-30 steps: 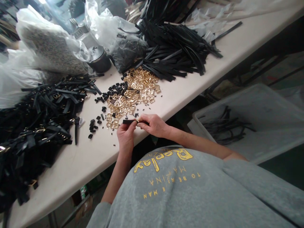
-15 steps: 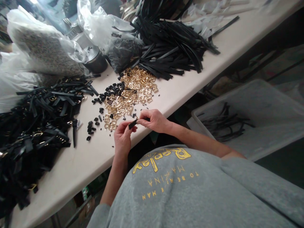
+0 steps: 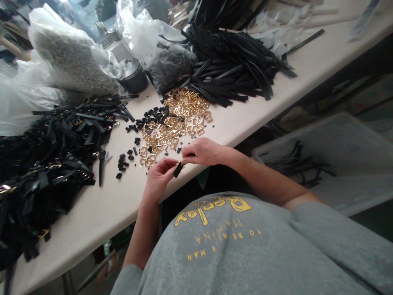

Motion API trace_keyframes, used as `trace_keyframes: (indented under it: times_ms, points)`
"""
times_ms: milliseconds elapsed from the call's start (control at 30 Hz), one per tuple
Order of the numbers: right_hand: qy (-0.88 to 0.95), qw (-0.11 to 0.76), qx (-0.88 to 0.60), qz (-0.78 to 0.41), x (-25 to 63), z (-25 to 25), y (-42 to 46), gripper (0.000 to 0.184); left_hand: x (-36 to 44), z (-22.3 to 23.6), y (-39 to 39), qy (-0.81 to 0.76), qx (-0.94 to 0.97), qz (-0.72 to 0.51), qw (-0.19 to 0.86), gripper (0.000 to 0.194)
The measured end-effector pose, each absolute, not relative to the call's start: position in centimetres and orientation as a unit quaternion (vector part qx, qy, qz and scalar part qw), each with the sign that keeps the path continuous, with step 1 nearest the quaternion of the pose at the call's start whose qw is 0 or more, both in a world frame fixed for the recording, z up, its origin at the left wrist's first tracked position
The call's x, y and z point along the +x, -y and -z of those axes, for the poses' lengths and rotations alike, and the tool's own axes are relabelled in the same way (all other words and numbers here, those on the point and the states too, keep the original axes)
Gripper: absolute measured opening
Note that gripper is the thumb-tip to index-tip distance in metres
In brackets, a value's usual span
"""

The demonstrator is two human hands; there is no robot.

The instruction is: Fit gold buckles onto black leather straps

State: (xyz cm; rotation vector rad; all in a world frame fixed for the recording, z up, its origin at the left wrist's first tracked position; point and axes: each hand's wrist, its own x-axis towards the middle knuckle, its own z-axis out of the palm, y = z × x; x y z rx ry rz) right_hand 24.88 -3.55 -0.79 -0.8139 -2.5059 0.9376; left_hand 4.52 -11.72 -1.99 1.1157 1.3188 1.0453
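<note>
My left hand [image 3: 158, 177] and my right hand [image 3: 202, 150] meet at the table's near edge, both pinched on a short black strap [image 3: 177, 169] with a gold buckle at its end. The strap tilts downward between my fingertips. Just beyond my hands lies a heap of gold buckles [image 3: 173, 125] mixed with small black loops [image 3: 152, 114]. A few more black loops [image 3: 123, 162] are scattered to the left of the heap.
A large pile of black straps with buckles [image 3: 46, 164] covers the table's left side. Loose black strips [image 3: 233, 65] lie at the back, next to plastic bags [image 3: 70, 61]. A grey bin [image 3: 353, 164] with some straps stands to the right, below the white table [image 3: 270, 102].
The strap has turned from lying level between my hands to tilting downward. My right hand has lifted a little above the left.
</note>
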Motion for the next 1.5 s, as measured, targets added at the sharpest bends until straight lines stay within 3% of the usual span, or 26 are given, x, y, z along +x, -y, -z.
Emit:
trace_keyframes:
  times_ms: [267, 433, 633, 833, 1133, 1200, 1367, 1500]
  points:
    - [0.931, 0.164, -0.239, -0.220, 23.1, -1.3, 1.6, 0.024, 4.0, 2.3, 11.1, -0.571, 0.509, -0.420, 0.489, 0.026]
    - [0.881, 0.294, -0.321, -0.184, 23.4, -1.3, 1.3, 0.024, 4.0, 3.5, 10.6, -0.572, 0.438, -0.518, 0.461, 0.020]
    - [0.820, 0.264, -0.332, -0.385, 22.7, 2.4, 3.8, 0.024, 5.1, 4.1, 10.3, -0.556, 0.413, -0.566, 0.446, 0.013]
    - [0.613, 0.398, -0.318, -0.604, 20.7, 4.3, 5.0, 0.041, 6.5, 3.9, 10.3, -0.549, 0.393, -0.589, 0.445, 0.022]
    - [0.521, 0.440, -0.328, -0.653, 19.2, 3.6, 5.2, 0.036, 5.7, 4.3, 10.9, -0.569, 0.466, -0.544, 0.405, 0.014]
    - [0.532, 0.445, -0.328, -0.641, 19.2, 3.9, 4.9, 0.036, 3.6, 4.0, 10.9, -0.595, 0.510, -0.514, 0.348, 0.014]
    - [0.526, 0.416, -0.344, -0.657, 19.6, 4.8, 4.5, 0.043, -5.3, 3.0, 9.9, -0.704, 0.584, -0.395, 0.088, 0.012]
    - [0.546, 0.400, -0.347, -0.649, 19.6, 5.2, 4.9, 0.047, -9.7, 2.9, 8.0, -0.736, 0.619, -0.273, 0.020, 0.012]
